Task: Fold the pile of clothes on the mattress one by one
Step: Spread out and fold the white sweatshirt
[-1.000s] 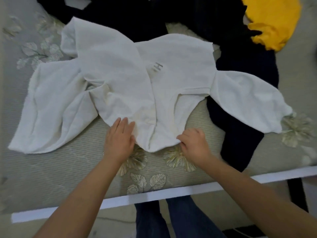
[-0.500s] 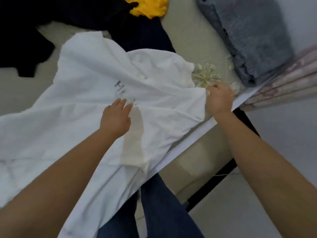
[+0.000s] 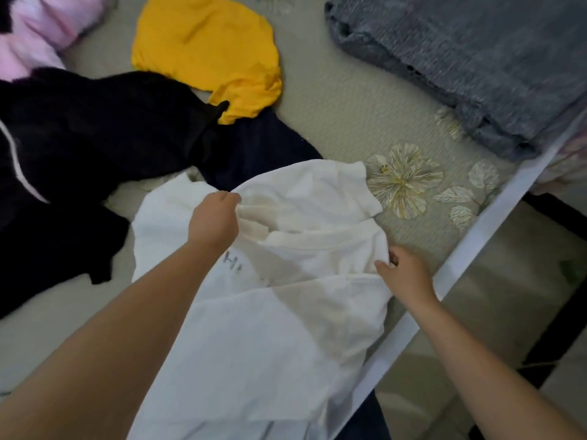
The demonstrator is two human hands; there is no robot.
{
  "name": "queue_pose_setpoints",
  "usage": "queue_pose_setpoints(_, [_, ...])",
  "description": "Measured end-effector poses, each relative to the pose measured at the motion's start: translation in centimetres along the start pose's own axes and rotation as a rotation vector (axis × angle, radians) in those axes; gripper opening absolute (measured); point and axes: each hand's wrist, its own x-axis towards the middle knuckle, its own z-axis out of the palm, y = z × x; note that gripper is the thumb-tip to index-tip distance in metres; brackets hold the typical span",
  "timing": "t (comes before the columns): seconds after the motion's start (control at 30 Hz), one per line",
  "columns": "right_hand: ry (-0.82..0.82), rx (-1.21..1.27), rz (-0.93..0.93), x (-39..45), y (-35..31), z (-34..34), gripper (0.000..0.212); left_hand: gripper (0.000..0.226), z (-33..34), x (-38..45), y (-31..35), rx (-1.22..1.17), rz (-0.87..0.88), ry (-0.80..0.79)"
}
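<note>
A white sweatshirt (image 3: 286, 312) with faint grey lettering lies spread on the mattress (image 3: 343, 122) near its right edge. My left hand (image 3: 214, 220) grips a fold of the sweatshirt's sleeve near the top and holds it over the body of the garment. My right hand (image 3: 405, 274) touches the sweatshirt's right edge with spread fingers, close to the mattress border. Behind the sweatshirt lie black clothes (image 3: 95, 147), a dark navy garment (image 3: 257, 147) and a yellow garment (image 3: 206, 49).
A folded grey blanket (image 3: 476, 58) sits at the back right of the mattress. A pink fluffy item (image 3: 38, 27) lies at the back left. The mattress's white border (image 3: 460, 258) runs diagonally on the right, with floor beyond it.
The view swung right. My left hand went from pressing flat on the chest to gripping the sleeve fold. My right hand let go of the sleeve end and moved to the sweatshirt's side edge.
</note>
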Motion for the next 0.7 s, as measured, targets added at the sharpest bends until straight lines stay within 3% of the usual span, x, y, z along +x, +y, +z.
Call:
queue_pose_setpoints(0.1, [-0.099, 0.011, -0.036, 0.4, 1.2, -1.1, 0.014, 0.043, 1.6, 0.8, 1.7, 0.217, 0.004, -0.318])
queue_pose_setpoints(0.17, [-0.135, 0.006, -0.061, 0.1, 2.1, -1.9, 0.018, 0.05, 2.5, 0.6, 2.3, 0.345, 0.033, -0.377])
queue_pose_setpoints(0.3, [-0.102, 0.037, -0.09, -0.7, 2.2, -2.5, 0.045, 0.029, 2.0, 0.2, 1.0, 0.336, 0.097, -0.23])
queue_pose_setpoints(0.37, [-0.066, 0.105, -0.084, -0.3, 1.3, -2.6, 0.047, 0.023, 0.9, 0.5, 0.2, 0.237, 0.144, -0.133])
queue_pose_setpoints(0.5, [-0.137, 0.188, 0.037, 1.3, -1.0, -2.3, 0.04, 0.023, -2.8, 0.4, -0.4, -0.059, 0.172, 0.0])
queue_pose_setpoints(0.57, [-0.176, 0.217, 0.072, 1.5, -2.1, -2.6, 0.026, 0.02, -4.5, -0.4, -1.0, -0.099, 0.207, 0.036])
queue_pose_setpoints(0.7, [-0.186, 0.272, 0.012, -0.5, -4.2, -4.5, 0.005, 0.027, -6.5, -4.0, -3.7, -0.03, 0.159, -0.147])
